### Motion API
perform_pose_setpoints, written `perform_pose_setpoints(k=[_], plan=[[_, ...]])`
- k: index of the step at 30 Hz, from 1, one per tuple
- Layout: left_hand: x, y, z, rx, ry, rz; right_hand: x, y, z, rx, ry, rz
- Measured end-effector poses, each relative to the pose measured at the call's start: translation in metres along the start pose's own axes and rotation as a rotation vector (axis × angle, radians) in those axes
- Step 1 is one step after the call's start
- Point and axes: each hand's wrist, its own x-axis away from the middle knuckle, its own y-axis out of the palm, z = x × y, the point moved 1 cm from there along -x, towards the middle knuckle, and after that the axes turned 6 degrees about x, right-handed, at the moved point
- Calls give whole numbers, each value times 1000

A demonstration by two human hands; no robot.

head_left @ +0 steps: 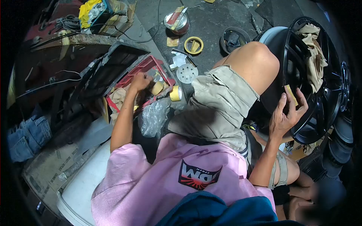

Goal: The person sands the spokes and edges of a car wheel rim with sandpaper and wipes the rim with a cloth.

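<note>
My left hand (141, 82) reaches into a red toolbox (166, 71) whose dark lid stands raised. Its fingers are bent over the contents, and what they hold, if anything, is hidden. Just beside the fingers lies a yellowish piece (157, 88) in the box. On the right, my right hand (288, 109) grips a small yellow sanding piece (291, 94) between its fingers, close to a black wheel rim (301, 56). A tan cloth (315, 56) hangs over the rim's spokes.
A paint can (177, 23), a yellow tape roll (194, 45), a perforated disc (187, 73) and a black bowl (234, 39) are on the floor. Another tape roll (175, 93) and a clear plastic bag (154, 117) lie by the toolbox. Someone crouches at lower right.
</note>
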Motion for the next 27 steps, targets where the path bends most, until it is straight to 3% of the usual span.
perform_pose_setpoints(k=[1, 4, 9, 10, 12, 14, 15, 19, 21, 23, 27], plan=[[10, 6, 2, -120, 0, 48, 1, -2, 0, 2, 0, -1], [9, 40, -24, -101, -32, 42, 1, -4, -1, 13, 16, -65], [-6, 50, -41, -132, -45, -96, 0, 0, -3, 4, 32, -56], [1, 45, -21, -131, -44, -100, 0, -1, -3, 7, 32, -58], [34, 18, 74, -171, 58, 242, -1, -1, -5, 45, -7, -64], [55, 5, 137, -14, 201, 312, -1, 2, -3, 23, 4, -59], [54, 14, 145, -13, 199, 310, 0, 3, -2, 1, 18, -50], [12, 68, 161, 159, 586, 216, 1, 7, -1, -35, 40, -16], [-24, 113, 148, 240, 478, 129, -1, 6, -1, -10, 20, -25], [-50, 149, 134, 1, 335, 256, -1, 4, -2, -23, 50, -21], [-64, 163, 115, -112, 214, 150, 0, 3, 0, 38, 25, -50]])
